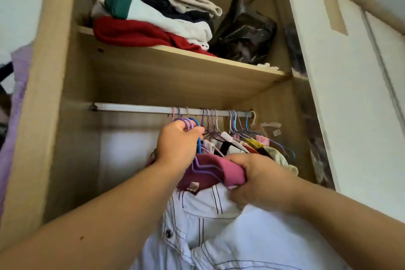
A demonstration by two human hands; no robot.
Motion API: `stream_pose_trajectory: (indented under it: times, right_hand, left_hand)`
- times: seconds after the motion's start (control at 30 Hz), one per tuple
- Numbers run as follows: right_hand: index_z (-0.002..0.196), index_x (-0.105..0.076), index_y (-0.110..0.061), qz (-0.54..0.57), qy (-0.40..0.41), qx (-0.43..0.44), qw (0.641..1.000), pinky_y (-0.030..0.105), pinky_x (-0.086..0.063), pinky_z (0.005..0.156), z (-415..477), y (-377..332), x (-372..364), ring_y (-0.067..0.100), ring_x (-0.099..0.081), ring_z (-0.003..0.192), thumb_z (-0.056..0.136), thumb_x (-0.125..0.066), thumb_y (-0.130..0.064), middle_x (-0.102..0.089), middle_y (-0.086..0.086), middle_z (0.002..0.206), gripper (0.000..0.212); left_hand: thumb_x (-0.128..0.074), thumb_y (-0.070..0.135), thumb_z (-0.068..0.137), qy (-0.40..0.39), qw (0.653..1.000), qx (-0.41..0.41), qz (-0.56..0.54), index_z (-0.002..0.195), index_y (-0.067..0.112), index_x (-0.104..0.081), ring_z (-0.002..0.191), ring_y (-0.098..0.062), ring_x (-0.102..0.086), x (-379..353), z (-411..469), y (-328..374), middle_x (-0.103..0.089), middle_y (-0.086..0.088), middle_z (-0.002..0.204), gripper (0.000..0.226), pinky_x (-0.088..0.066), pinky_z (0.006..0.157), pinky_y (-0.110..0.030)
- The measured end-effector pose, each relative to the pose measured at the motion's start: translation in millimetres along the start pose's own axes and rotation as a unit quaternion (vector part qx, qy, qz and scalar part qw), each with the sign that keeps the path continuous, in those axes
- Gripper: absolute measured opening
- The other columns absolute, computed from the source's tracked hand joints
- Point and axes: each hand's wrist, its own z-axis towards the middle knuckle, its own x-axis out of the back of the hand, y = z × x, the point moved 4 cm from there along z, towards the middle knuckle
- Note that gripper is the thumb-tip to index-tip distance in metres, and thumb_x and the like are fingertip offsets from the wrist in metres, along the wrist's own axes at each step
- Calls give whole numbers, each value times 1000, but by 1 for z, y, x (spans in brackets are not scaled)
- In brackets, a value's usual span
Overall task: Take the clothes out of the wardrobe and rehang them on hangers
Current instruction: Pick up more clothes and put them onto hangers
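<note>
Below the rail [140, 108], the left hand [175, 144] grips hanger hooks [190, 124] while the right hand [260, 180] clutches pink clothes [228, 172].

Matt pale wood wardrobe [54, 94], brushed metal rail [135, 108], glossy black plastic bag [245, 37], white stitched denim [219, 237].

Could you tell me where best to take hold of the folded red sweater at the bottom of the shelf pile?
Probably grip the red sweater by its thick folded front edge, reaching up from below and in front. That edge overhangs the shelf, while the stacked clothes press down on its top.
</note>
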Motion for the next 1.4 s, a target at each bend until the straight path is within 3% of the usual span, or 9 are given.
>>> stream_pose_trajectory:
  times: [0.13, 0.3, 0.43, 0.57, 0.67, 0.97, 1.13, 1.23, 1.4]
  right_hand:
    - [84, -55, -34, -1, -24, 54, 998, 25, -47, 60, 42, 8, -2, 12, -61, 74, 66, -72, -13, -61, -10, 77, 33]
    - [94, -58, -29, 19, -118, 83, 989, 24, -50, 48, 88, 5, -12, 13, -59, 57, 68, -74, -19, -62, -4, 76, 32]
    - [91, -61, -26, 14, -142, 87, 986, 18, -44, 47, 122, 7, -16, 9, -55, 49, 66, -75, -25, -61, -6, 68, 29]
    - [89, -64, -20, 17, -108, 84, 990, 21, -45, 53, 150, 8, -18, 12, -57, 54, 64, -72, -24, -64, -3, 69, 26]
    - [82, -64, -19, 35, -52, 87, 994, 23, -46, 58, 169, 3, -14, 18, -59, 63, 65, -70, -18, -62, -1, 69, 18]
    - [87, -63, -17, 51, 62, 51, 995, 25, -45, 64, 244, -15, -15, 26, -63, 82, 67, -67, -18, -65, 4, 81, 20]
    - [84, -61, -17, 56, 63, 25, 996, 25, -43, 67, 287, -9, -45, 26, -61, 80, 68, -65, -20, -63, 4, 81, 17]
    - [92, -63, -18, 63, 48, 17, 997, 26, -49, 71, 301, -8, -69, 25, -64, 84, 66, -64, -24, -67, 5, 87, 27]
    - [92, -62, -20, 70, -7, 29, 997, 24, -47, 66, 306, -15, -97, 22, -61, 78, 66, -67, -21, -65, 3, 86, 27]
  left_hand:
    - [-69, 9, 81, 19, 999, 33, 29, 68, 15, -68, 75, -16, -69, 0, 26, 0, -71, -4, 72, 14, -53, 75, -27]
    - [-63, -4, 83, 16, 995, 84, 50, 67, 3, -62, 85, -33, -68, 1, 62, -18, -69, -23, 84, 18, -56, 85, -37]
    - [-56, -10, 86, -1, 996, 84, 43, 81, -1, -56, 68, -20, -62, -4, 83, -24, -58, -17, 81, 11, -54, 59, -15]
    - [-53, -8, 90, -16, 996, 67, 52, 81, -4, -59, 59, -9, -65, -5, 108, -30, -63, -18, 82, 11, -56, 63, -19]
    - [-60, 1, 88, -15, 994, 28, 108, 88, -6, -65, 70, -16, -63, 5, 136, -28, -69, -18, 90, 8, -54, 81, -32]
    - [-64, 2, 84, 20, 983, -43, 180, 93, 10, -70, 78, -23, -65, 29, 203, -24, -69, -9, 83, 14, -55, 85, -35]
    - [-58, 2, 90, 39, 970, -81, 227, 113, 8, -66, 89, -16, -61, 37, 232, -49, -67, -7, 108, 25, -45, 70, -9]
    - [-62, 13, 89, 32, 942, -95, 320, 132, 15, -54, 119, -20, -54, 42, 244, -65, -57, -6, 133, 44, -41, 101, -27]
    - [-59, 32, 90, -58, 834, -96, 541, 149, 23, -27, 139, -23, -31, 41, 248, -89, -30, -3, 154, 67, -28, 112, -40]
